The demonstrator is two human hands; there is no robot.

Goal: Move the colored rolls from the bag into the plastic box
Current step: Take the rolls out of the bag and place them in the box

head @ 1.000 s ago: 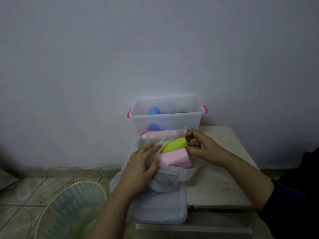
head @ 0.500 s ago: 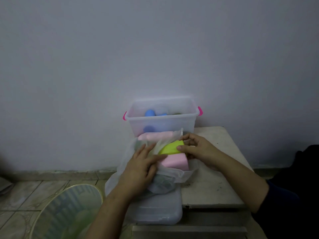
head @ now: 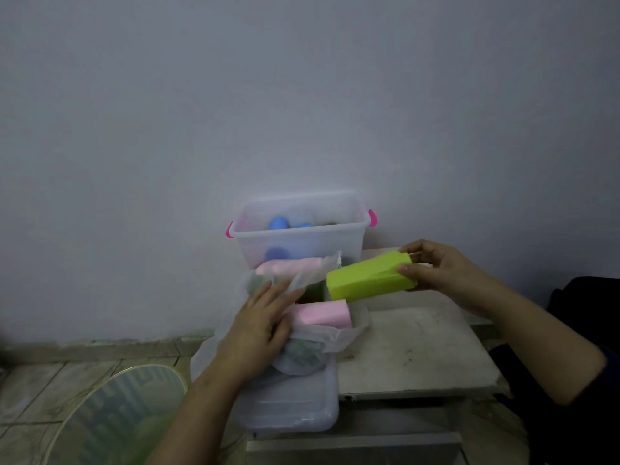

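Observation:
My right hand (head: 436, 270) grips a lime-green roll (head: 369, 279) by its right end, held clear of the bag and to its right. A thin white plastic bag (head: 332, 335) lies open in front of me, and my left hand (head: 260, 325) rests flat on its left side with fingers straight. Inside the bag lie a pink roll (head: 320, 313) at the front and another pink roll (head: 288, 266) at the back, with something dark green between them. Behind the bag stands the clear plastic box (head: 302, 238) with pink handles; blue rolls (head: 278, 223) are inside it.
The bag lies on a translucent lid (head: 292, 411) at the left end of a worn white tabletop (head: 412, 350). A round mesh basket (head: 114, 421) stands on the tiled floor at lower left. A plain wall rises right behind the box.
My right hand has pulled the lime-green roll out of the bag and carried it up and to the right. My left hand stays on the bag.

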